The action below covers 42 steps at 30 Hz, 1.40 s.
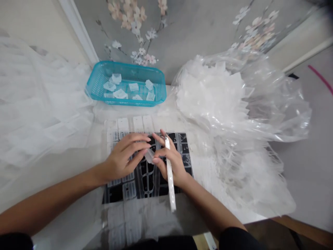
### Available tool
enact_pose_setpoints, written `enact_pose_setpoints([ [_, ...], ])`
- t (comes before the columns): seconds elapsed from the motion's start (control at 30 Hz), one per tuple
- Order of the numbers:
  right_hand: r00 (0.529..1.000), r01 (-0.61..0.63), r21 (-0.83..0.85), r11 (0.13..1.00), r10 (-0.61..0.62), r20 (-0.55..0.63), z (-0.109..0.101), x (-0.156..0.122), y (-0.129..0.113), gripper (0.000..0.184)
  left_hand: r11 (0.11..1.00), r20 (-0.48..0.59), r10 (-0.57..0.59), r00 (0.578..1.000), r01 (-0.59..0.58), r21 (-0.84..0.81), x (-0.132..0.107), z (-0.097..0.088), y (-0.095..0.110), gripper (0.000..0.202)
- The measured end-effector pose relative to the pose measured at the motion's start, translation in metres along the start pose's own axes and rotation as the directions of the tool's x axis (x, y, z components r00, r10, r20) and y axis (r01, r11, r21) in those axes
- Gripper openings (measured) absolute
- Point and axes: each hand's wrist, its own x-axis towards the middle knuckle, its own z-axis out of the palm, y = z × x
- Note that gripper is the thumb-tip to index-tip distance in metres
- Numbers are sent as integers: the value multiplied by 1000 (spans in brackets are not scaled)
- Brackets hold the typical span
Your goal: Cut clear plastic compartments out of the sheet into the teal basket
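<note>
Between my hands, above the middle of the table, is a small translucent plastic piece [149,156]. My left hand [127,152] pinches it from the left with thumb and fingers. My right hand [173,161] has thumb and forefinger on its right side. A long, slim white tool [170,173] with a dark tip is also tucked between my right fingers, its tip pointing away from me. Below my hands lies a black sheet [116,194] under clear plastic frames, with ribbed translucent pieces [129,190] set in rows on its left side.
A blue perforated basket [127,101] at the back holds several small translucent pieces. An open clear bag [260,114] of white plastic parts stands at the right, with loose clear frames [249,177] before it. More translucent sheets [44,107] are heaped at the left.
</note>
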Motion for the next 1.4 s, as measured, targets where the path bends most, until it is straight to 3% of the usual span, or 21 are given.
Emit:
enact_pose_setpoints([
  [0.1, 1000, 1, -2, 1000, -1, 23, -13, 3, -9, 4, 983, 112, 156, 981, -165, 83, 5, -9, 7, 35],
  [0.23, 996, 47, 4, 999, -47, 81, -24, 6, -19, 4, 970, 265, 174, 948, -212, 120, 11, -14, 17, 37],
  [0.37, 992, 24, 18, 1000, -26, 126, -33, 9, -27, 6, 911, 327, 293, 898, -366, 189, 13, -20, 29, 48],
  [0.57, 985, -2, 58, 998, -8, 171, -42, 9, -34, 5, 964, 370, 145, 918, -215, 154, 15, -22, 41, 41],
  [0.77, 987, -11, 24, 1000, 7, 163, -51, 9, -39, 6, 918, 361, 223, 906, -319, 235, 18, -19, 47, 37],
  [1.0, 986, 41, -71, 997, -29, 162, -56, 16, -48, 9, 937, 280, 189, 941, -258, 236, 23, -14, 65, 24],
  [1.07, 987, 89, -130, 987, -70, 144, -55, 15, -49, 14, 946, 174, 183, 968, -222, 238, 23, -7, 70, 18],
  [1.17, 981, 164, -184, 969, -141, 136, -56, 9, -51, 21, 988, -63, 57, 996, -47, 150, 26, -1, 72, 14],
  [1.3, 979, 194, -176, 965, -178, 103, -61, 1, -54, 25, 988, -253, -139, 957, 152, 33, 33, -5, 67, 9],
  [1.4, 984, 178, -155, 972, -173, 43, -66, -5, -53, 24, 961, -224, -260, 939, 228, -158, 37, -7, 65, 2],
])
